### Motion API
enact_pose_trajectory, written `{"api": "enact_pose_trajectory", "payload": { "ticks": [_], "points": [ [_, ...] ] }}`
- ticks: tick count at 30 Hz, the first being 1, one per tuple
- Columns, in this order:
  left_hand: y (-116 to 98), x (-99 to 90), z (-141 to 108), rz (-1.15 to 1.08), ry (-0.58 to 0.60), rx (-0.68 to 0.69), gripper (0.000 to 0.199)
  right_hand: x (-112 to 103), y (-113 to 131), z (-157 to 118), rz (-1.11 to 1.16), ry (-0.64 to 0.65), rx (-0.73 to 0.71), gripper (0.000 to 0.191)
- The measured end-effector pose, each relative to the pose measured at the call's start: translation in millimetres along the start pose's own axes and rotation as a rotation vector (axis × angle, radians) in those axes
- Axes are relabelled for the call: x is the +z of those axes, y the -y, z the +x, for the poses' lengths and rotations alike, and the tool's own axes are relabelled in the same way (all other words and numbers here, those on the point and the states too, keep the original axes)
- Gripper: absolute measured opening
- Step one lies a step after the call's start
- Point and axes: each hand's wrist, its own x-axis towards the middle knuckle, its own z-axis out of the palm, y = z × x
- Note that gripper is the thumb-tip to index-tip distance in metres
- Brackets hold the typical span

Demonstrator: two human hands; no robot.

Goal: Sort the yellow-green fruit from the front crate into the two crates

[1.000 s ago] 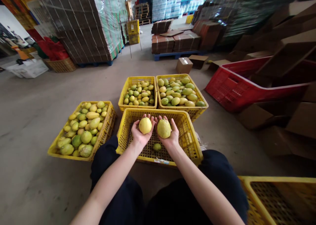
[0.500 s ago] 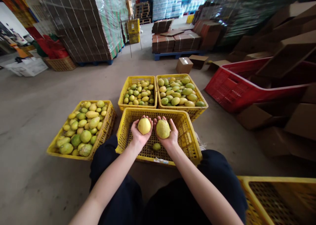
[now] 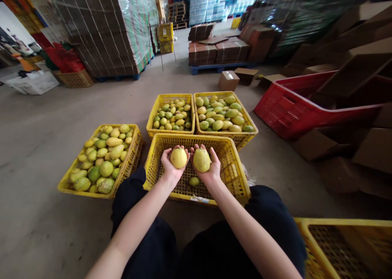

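Note:
Palm up, my left hand [image 3: 173, 169] cups a round yellow papaya [image 3: 178, 158], its fingers curled around the sides. Beside it, my right hand [image 3: 212, 170] cradles a slightly larger yellow-green papaya [image 3: 201, 160] with a knobbly top. Both hands are over a yellow plastic crate [image 3: 235, 166] between my knees. On that crate's slatted floor, below my right hand, lies one small green fruit [image 3: 194, 181]. The two hands are close together, almost touching.
Fruit fills a yellow crate at left [image 3: 139, 148] and two behind, the rear left crate [image 3: 152, 114] and rear right crate [image 3: 249, 126]. Another yellow crate [image 3: 346, 222] is at lower right. A red crate [image 3: 275, 107] and cardboard boxes [image 3: 332, 142] occupy the right side.
My left hand has shifted very slightly left and down with its papaya. The right hand holds nearly the same position, and the crates have not moved.

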Motion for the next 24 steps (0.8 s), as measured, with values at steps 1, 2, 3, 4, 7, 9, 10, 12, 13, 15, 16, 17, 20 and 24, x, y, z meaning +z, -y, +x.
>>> {"api": "enact_pose_trajectory", "payload": {
  "ticks": [1,2,3,4,7,9,10,12,13,15,16,17,20,24],
  "points": [
    [0.0,0.7,-0.9,0.010,0.002,0.001,0.019,1.0,-0.1,-0.8,-0.008,-0.007,0.000,0.023],
    [0.0,1.3,-1.6,0.018,0.004,0.004,0.020,2.1,-0.2,-1.7,-0.015,-0.013,-0.001,0.024],
    [0.0,1.9,-2.3,0.027,0.006,0.007,0.021,3.4,-0.2,-2.6,-0.020,-0.018,-0.001,0.025],
    [0.0,2.6,-3.1,0.035,0.009,0.010,0.021,4.5,-0.3,-3.4,-0.022,-0.023,-0.001,0.026],
    [-0.3,5.3,-6.0,0.062,0.027,0.012,0.026,6.7,-0.4,-5.0,-0.020,-0.035,0.003,0.028],
    [-0.4,6.9,-8.1,0.085,0.049,0.009,0.028,6.7,-0.4,-5.1,-0.018,-0.037,0.005,0.027],
    [-0.5,7.3,-8.9,0.096,0.059,0.009,0.029,6.3,-0.4,-4.9,-0.016,-0.036,0.004,0.026],
    [-0.4,7.5,-9.5,0.114,0.069,0.008,0.029,5.3,-0.4,-4.1,-0.007,-0.031,0.003,0.024],
    [-0.3,7.2,-9.3,0.120,0.069,0.009,0.028,4.7,-0.4,-3.6,-0.002,-0.028,0.003,0.024],
    [-0.3,6.5,-8.1,0.128,0.064,0.007,0.027,3.6,-0.5,-2.7,0.006,-0.023,0.002,0.022],
    [-0.6,6.3,-7.4,0.133,0.065,0.006,0.026,3.3,-0.6,-2.3,0.007,-0.021,0.001,0.022],
    [-1.0,6.3,-6.9,0.139,0.070,0.006,0.026,3.0,-0.7,-2.1,0.009,-0.018,0.000,0.022],
    [-4.5,8.0,-7.0,0.160,0.102,0.006,0.027,2.7,-0.6,-2.3,0.018,-0.006,0.001,0.023],
    [-12.0,10.0,-7.0,0.138,0.117,-0.042,0.024,2.2,1.8,-2.5,0.025,-0.009,0.014,0.027]
  ]
}}
